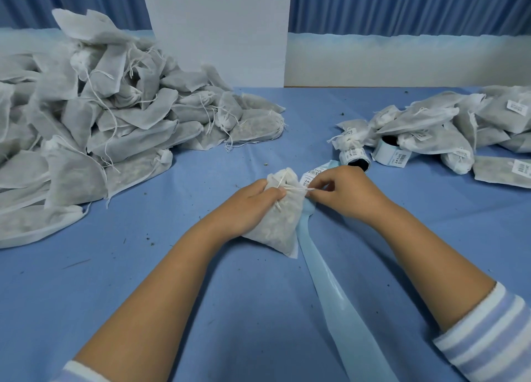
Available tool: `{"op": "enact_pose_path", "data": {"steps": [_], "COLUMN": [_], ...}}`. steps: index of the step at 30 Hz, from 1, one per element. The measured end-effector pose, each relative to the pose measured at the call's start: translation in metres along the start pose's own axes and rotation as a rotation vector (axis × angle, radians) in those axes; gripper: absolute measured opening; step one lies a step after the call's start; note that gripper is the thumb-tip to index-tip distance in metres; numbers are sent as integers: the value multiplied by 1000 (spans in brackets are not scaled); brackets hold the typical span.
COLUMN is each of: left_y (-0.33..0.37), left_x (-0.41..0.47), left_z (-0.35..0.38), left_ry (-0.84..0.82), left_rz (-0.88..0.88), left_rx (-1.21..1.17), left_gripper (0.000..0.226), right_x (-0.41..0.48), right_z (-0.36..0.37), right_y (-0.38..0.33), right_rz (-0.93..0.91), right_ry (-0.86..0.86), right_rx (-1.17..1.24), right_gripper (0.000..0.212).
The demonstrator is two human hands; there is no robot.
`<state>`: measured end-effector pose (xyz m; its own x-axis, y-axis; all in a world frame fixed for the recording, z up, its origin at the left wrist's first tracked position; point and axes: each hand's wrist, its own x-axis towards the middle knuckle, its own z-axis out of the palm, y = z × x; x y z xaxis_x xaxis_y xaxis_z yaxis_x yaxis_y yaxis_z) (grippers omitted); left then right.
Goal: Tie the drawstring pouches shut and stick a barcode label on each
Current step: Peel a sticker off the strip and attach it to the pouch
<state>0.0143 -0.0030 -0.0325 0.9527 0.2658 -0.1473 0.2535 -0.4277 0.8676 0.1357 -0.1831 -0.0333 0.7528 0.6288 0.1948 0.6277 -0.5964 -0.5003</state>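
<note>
- Spent label liner (330,289): a pale blue strip running from the near edge across the blue table cover (172,266) and passing under the right edge of the pouch. Probable hazard: lifting the pouch drags the strip and tugs the roll it feeds from.
- Drawstring pouch (275,229): filled, lying at the table's middle with its bottom near and its gathered neck far. The left hand (253,200) grips the neck, fingers curled round it and thumb pressed where the cords cross.
- Drawstring (298,188): stretched taut from the neck rightward to the right hand (342,189), which pinches the cord end between thumb and forefinger; the other fingers are loosely curled. The knot appears unfinished. If the left grip eases, the neck may reopen and spill its contents. Too hard a pull could snap the thin cord or tear the fabric.
- Barcode label (311,176): on the liner just beyond the pouch neck, between the hands and beside the right fingertips. It could catch in the cord.
- Label rolls (355,156): two, just beyond the right hand.
- Unlabelled pouch heap (100,117), far left; labelled pouch heap (459,128), far right. A pouch set on the wrong heap would miss its label.
</note>
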Motion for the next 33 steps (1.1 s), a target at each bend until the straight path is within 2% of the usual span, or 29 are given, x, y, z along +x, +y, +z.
{"op": "enact_pose_path", "data": {"steps": [5, 15, 23, 27, 30, 33], "left_y": [-2, -3, -2, -2, -3, -4], "left_x": [0, 0, 1, 2, 7, 12], "left_z": [0, 0, 1, -2, -4, -8], "left_ry": [-5, -2, -3, 94, 218, 243], "left_rz": [-17, -12, -28, -30, -20, -48], "left_rx": [7, -3, -37, -190, -408, -632], "left_gripper": [32, 33, 44, 28, 23, 19], "right_x": [3, 12, 8, 4, 1, -2], "right_z": [1, 2, -2, -7, -10, -9], "right_y": [0, 12, 4, -4, -15, -25], "right_rz": [58, 275, 273, 179, 178, 160], "right_ry": [68, 110, 114, 261, 256, 226], "right_rx": [67, 379, 386, 389, 645, 818], "right_gripper": [15, 18, 16, 16, 14, 9]}}
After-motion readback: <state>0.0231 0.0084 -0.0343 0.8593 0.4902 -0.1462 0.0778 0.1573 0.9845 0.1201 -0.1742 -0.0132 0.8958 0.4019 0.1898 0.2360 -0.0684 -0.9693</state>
